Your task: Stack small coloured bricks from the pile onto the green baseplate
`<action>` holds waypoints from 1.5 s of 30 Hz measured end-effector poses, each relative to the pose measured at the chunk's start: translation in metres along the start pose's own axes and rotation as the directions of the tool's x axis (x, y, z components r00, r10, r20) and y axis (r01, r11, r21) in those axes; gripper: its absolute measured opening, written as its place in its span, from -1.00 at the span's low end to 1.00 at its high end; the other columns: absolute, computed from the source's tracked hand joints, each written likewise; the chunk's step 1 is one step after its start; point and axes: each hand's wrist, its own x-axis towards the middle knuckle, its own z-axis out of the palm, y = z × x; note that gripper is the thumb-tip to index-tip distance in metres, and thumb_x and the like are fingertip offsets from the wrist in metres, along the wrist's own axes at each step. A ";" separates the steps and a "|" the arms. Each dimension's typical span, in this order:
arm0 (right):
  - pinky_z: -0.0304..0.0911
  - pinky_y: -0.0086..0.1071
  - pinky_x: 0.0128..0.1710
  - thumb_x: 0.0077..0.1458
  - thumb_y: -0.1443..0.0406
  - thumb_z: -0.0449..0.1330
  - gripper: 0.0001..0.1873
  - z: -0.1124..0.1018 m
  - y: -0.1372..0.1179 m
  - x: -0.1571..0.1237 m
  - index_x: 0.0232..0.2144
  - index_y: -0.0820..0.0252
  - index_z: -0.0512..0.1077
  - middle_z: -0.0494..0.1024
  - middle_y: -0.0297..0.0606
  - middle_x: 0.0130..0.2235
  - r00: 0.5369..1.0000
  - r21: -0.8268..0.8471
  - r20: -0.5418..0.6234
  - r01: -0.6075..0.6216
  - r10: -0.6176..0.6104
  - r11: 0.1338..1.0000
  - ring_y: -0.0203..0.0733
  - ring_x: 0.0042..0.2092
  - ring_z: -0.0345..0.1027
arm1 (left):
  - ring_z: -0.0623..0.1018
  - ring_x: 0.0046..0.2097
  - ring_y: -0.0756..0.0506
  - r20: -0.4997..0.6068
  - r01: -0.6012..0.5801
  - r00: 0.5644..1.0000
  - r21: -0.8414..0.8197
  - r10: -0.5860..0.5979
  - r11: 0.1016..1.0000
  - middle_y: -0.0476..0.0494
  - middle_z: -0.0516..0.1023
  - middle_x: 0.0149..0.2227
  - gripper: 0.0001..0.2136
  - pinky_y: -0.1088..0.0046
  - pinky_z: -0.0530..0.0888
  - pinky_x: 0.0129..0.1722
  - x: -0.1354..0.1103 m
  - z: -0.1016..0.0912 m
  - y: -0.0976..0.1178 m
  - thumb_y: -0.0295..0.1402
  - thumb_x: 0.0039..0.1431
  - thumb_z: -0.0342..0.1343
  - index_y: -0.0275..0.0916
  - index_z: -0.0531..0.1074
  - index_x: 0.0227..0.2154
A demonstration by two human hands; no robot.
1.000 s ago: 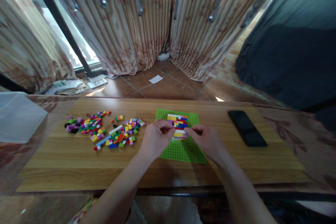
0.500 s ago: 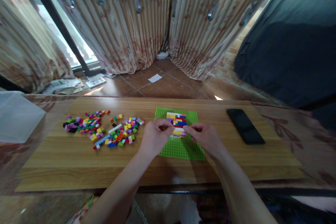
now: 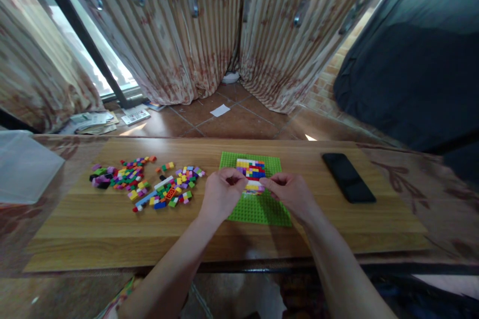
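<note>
A green baseplate (image 3: 258, 214) lies on the wooden table, bearing a block of small colourful building bricks (image 3: 256, 169) in its upper middle. Over the near part of that block is a long white brick (image 3: 254, 184). My left hand (image 3: 222, 194) pinches its left end between thumb and fingers. At the other end, my right hand (image 3: 294, 194) is closed with thumb and forefinger on it. Whether the white brick is pressed onto the bricks below or held just above them, I cannot tell. The fingertips cover parts of the block's sides.
Loose bricks (image 3: 127, 177) in many colours are spread over the left of the table (image 3: 123, 244), with another cluster (image 3: 175, 187) nearer my left hand. A black phone (image 3: 348, 178) lies on the right. A translucent white container (image 3: 28, 167) stands at the far left edge.
Both hands stay at the white brick in nearly the same pose. The whole view has shifted very slightly; nothing was taken up or let go.
</note>
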 end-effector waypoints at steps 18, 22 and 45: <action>0.26 -0.38 -0.52 -0.13 -0.11 0.26 -0.49 -0.001 0.006 0.008 -0.55 0.25 0.55 0.56 -0.21 -0.52 0.990 0.110 -0.133 -0.038 0.053 0.993 -0.20 -0.51 0.37 | 0.44 -0.45 0.00 -0.078 -0.005 0.997 0.003 0.005 1.000 -0.03 0.52 -0.53 -0.83 0.52 0.35 -0.45 0.000 -0.030 0.004 -0.36 0.08 0.10 -0.26 0.54 -0.51; 0.20 -0.38 -0.54 0.00 -0.09 0.17 -0.51 0.000 0.011 0.010 -0.49 0.21 0.57 0.56 -0.23 -0.53 0.987 -0.093 -0.157 -0.004 -0.011 0.996 -0.13 -0.49 0.42 | 0.47 -0.44 -0.01 -0.126 0.013 0.992 0.151 0.007 0.988 -0.03 0.55 -0.51 -0.82 0.52 0.36 -0.44 0.006 -0.060 -0.001 -0.39 0.09 0.06 -0.25 0.55 -0.51; 0.13 -0.34 -0.55 0.04 -0.15 0.06 -0.43 0.002 0.003 0.008 -0.42 0.17 0.60 0.51 -0.26 -0.61 0.976 -0.391 -0.193 0.017 -0.100 0.920 -0.10 -0.56 0.38 | 0.57 -0.14 -0.25 -0.268 0.347 0.936 0.802 -0.227 0.487 -0.26 0.62 -0.23 -0.87 0.31 0.43 -0.21 -0.001 -0.143 -0.028 -0.31 0.07 0.13 -0.17 0.54 -0.34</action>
